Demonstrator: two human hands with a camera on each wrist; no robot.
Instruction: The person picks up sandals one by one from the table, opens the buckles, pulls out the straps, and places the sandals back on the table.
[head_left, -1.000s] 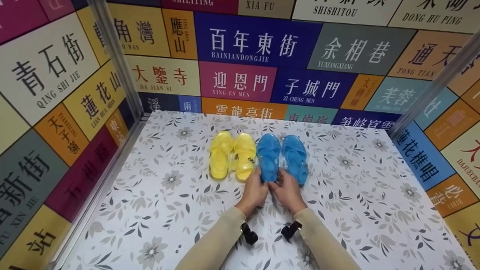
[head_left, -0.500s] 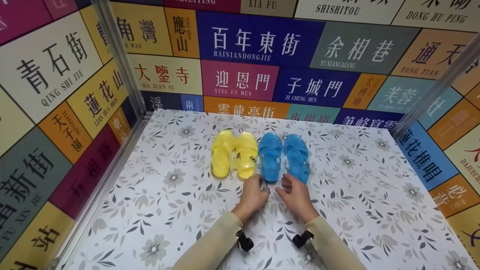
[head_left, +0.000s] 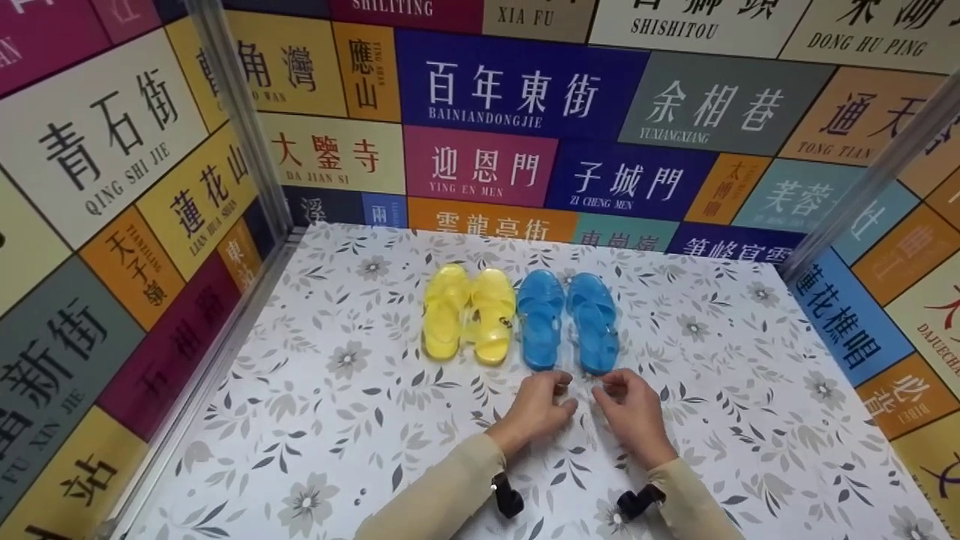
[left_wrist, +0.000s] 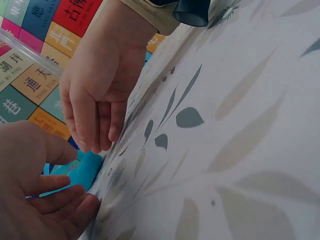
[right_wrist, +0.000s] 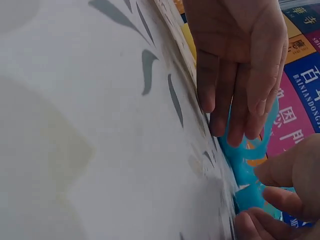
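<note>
Two blue jelly sandals lie side by side on the patterned surface: the left blue sandal (head_left: pixel 540 322) and the right blue sandal (head_left: pixel 594 322). To their left is a pair of yellow sandals, the outer one (head_left: pixel 442 315) and the inner one (head_left: pixel 491 319). My left hand (head_left: pixel 536 411) is just in front of the left blue sandal's heel, fingers loosely bent and holding nothing. Near the right blue sandal's heel is my right hand (head_left: pixel 631 412), its fingers relaxed with nothing between them. In the left wrist view, both hands overlap a blue sandal (left_wrist: pixel 86 170).
A white surface with grey leaves and flowers (head_left: pixel 345 450) lies under everything. Panels with coloured street-name signs (head_left: pixel 517 82) stand at the back and both sides. Metal corner posts (head_left: pixel 240 112) join them.
Both hands have let go of the left blue sandal, drawn back toward me and shifted right. The right blue sandal now stands straighter beside it.
</note>
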